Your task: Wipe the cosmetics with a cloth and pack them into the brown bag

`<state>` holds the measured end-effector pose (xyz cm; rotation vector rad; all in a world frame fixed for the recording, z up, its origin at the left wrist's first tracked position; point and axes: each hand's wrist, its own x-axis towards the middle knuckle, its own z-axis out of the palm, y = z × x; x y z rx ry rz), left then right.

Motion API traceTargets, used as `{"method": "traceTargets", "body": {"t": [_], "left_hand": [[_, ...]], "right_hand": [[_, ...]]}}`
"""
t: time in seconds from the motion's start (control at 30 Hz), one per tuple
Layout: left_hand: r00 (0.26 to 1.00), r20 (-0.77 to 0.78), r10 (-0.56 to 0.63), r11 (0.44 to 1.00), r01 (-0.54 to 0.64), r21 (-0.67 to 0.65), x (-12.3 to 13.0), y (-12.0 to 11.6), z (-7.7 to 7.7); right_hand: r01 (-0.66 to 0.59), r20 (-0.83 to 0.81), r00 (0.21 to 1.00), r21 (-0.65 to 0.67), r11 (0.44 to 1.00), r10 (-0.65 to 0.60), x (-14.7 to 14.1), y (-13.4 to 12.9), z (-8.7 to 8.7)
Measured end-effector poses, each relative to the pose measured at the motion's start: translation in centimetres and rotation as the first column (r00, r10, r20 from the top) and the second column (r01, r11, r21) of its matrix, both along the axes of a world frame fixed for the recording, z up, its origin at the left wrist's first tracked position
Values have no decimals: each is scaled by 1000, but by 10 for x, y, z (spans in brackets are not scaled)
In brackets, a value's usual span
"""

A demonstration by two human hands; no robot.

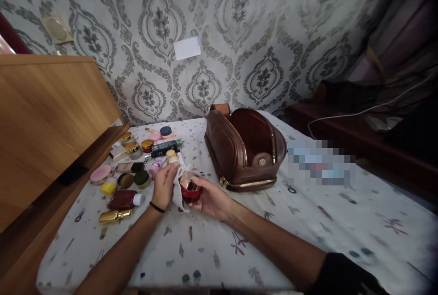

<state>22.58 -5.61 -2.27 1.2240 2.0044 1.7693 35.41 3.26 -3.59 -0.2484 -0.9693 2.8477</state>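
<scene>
My right hand (214, 200) is closed around a red cosmetic jar (190, 192) with a shiny gold-toned lid. A thin white cloth (177, 193), perhaps a wipe, is pinched in my left hand (164, 185) and hangs against the jar's left side. A black band circles my left wrist. Just past the left hand stands a small bottle with a pale yellow cap (171, 154). Beyond my right hand sits a brown leather toiletry bag (224, 149), its top unzipped and gaping, its dark inside showing nothing I can make out.
Several cosmetics lie to the left, among them a dark red bottle (122, 199), a gold tube (115, 215), a green-lidded jar (142, 179) and a pink round case (101, 174). A wooden cabinet (51, 121) borders the left side. Blurred pixels hide something at right.
</scene>
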Motion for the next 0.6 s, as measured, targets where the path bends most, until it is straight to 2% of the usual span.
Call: {"method": "traceTargets", "body": {"t": [0.07, 0.17, 0.27, 0.37, 0.43, 0.53, 0.6], "left_hand": [[997, 44, 59, 998, -59, 10, -6, 0, 1], [982, 26, 188, 980, -190, 56, -13, -1, 4], [973, -38, 226, 973, -224, 64, -13, -3, 7], [985, -44, 165, 986, -165, 1, -3, -3, 9], [995, -64, 74, 997, -75, -20, 6, -4, 9], [973, -197, -122, 992, 118, -35, 18, -5, 4], [939, -277, -203, 979, 190, -75, 21, -6, 1]], "right_hand": [[-16, 27, 999, -90, 996, 19, -1, 2, -1], [9, 67, 998, -214, 977, 6, -1, 6, 1], [44, 52, 998, -272, 961, -31, -1, 9, 3], [65, 34, 998, -268, 961, -58, -1, 10, 3], [76, 21, 997, -258, 963, -73, -2, 9, 1], [97, -3, 995, -236, 967, -100, -3, 8, -1], [106, -10, 994, -204, 973, -110, -3, 8, -3]]}}
